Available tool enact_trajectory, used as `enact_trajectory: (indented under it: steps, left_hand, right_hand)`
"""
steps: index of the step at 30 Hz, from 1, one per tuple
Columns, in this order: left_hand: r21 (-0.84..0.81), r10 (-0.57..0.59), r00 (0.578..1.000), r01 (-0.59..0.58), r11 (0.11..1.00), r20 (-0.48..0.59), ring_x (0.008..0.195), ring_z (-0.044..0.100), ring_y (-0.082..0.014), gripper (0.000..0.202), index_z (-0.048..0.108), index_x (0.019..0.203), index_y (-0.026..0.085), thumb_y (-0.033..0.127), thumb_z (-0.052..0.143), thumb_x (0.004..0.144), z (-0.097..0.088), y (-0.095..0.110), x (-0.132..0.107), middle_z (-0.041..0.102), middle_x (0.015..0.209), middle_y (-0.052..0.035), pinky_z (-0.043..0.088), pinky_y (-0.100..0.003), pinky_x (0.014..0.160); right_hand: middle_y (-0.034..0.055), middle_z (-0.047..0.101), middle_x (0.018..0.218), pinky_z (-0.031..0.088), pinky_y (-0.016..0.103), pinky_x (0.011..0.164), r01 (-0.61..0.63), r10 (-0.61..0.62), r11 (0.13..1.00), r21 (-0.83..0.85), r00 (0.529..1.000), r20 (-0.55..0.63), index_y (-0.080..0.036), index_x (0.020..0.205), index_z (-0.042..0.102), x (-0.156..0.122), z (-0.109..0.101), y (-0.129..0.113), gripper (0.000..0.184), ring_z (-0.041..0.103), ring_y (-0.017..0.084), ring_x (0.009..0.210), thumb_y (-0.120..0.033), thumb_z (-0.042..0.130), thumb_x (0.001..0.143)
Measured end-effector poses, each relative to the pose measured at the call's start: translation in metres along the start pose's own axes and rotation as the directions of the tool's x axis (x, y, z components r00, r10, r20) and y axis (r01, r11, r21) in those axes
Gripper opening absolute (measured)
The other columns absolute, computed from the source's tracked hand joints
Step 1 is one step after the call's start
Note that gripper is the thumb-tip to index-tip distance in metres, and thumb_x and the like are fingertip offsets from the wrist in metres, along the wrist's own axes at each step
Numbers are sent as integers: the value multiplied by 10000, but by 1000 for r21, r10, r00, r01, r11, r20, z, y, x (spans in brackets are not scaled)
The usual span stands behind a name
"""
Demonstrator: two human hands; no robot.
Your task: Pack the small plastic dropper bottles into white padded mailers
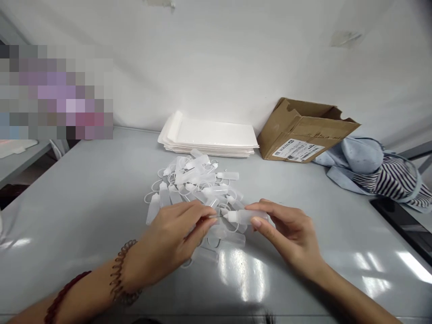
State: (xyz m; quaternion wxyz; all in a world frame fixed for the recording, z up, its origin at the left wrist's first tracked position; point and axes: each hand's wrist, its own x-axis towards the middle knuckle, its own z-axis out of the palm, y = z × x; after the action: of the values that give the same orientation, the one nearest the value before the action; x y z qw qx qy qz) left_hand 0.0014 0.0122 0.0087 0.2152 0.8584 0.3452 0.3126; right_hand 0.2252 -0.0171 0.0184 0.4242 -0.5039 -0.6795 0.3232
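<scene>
My right hand (286, 229) grips a small translucent squeeze bottle (248, 217), lying sideways with its white nozzle pointing left. The fingers of my left hand (178, 229) are pinched together just off the nozzle tip. A thin line shows between those fingers and the nozzle; what the pinch holds is too small to make out. Beneath and behind both hands spreads a pile of similar squeeze bottles (195, 173), many with thin white loops at their necks. My left hand hides part of that pile.
Against the wall rests a stack of white padded envelopes (216, 135). Beside it leans an open cardboard box (303, 135) with a label. Blue and striped cloth (388, 173) and a black phone (405, 225) lie at the right on the grey table (101, 193). The upper left is blurred out.
</scene>
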Motion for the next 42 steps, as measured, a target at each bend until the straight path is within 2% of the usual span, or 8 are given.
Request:
enact_trajectory:
  steps: [5, 11, 19, 23, 27, 42]
  left_hand:
    - [-89, -72, 997, 74, 993, 27, 663, 596, -98, 88, 588, 893, 193, 137, 521, 882, -2, 0, 1, 645, 751, 31, 452, -193, 614]
    - [-91, -98, 995, 101, 991, 33, 653, 576, -97, 75, 583, 911, 185, 149, 523, 881, -2, 2, 1, 623, 746, 28, 441, -201, 615]
    - [68, 119, 993, -121, 990, 23, 705, 582, -128, 114, 563, 945, 150, 108, 463, 909, -2, -3, -2, 628, 805, -13, 458, -256, 653]
    - [100, 163, 987, -163, 982, 10, 724, 595, -137, 109, 567, 937, 141, 101, 471, 905, 1, -6, -3, 628, 804, -21, 471, -264, 654]
    - [169, 235, 972, -230, 958, -9, 747, 610, -157, 103, 569, 925, 130, 88, 481, 895, 3, -7, -4, 639, 809, -36, 482, -272, 643]
    - [129, 269, 963, -268, 955, 6, 718, 599, -157, 119, 559, 913, 121, 36, 493, 863, 5, -10, -3, 639, 783, -44, 485, -281, 643]
  right_hand:
    - [-9, 635, 682, 474, 247, 556, -51, 50, 995, 82, 999, 8, -228, 898, 694, 0, -1, 0, 116, 580, 123, 591, -264, 605, 833]
    - [-17, 639, 683, 475, 238, 575, -67, 65, 989, 130, 998, 21, -244, 909, 699, 0, 0, 0, 116, 588, 119, 612, -244, 608, 836]
    - [-14, 619, 660, 456, 252, 557, -36, 33, 995, 91, 999, 32, -227, 918, 692, -2, 3, 1, 124, 567, 123, 592, -234, 598, 837]
    - [-10, 607, 664, 440, 252, 552, 10, -11, 999, 36, 999, 33, -210, 926, 678, -1, 4, 2, 123, 548, 119, 585, -225, 593, 838]
    - [-5, 614, 670, 427, 245, 555, 0, -2, 1000, 25, 998, 65, -192, 900, 676, 0, 5, 3, 119, 541, 116, 594, -241, 580, 848]
    - [-4, 579, 676, 400, 248, 576, -63, 54, 995, 74, 991, 124, -181, 852, 658, 0, 7, 1, 139, 495, 112, 604, -257, 544, 872]
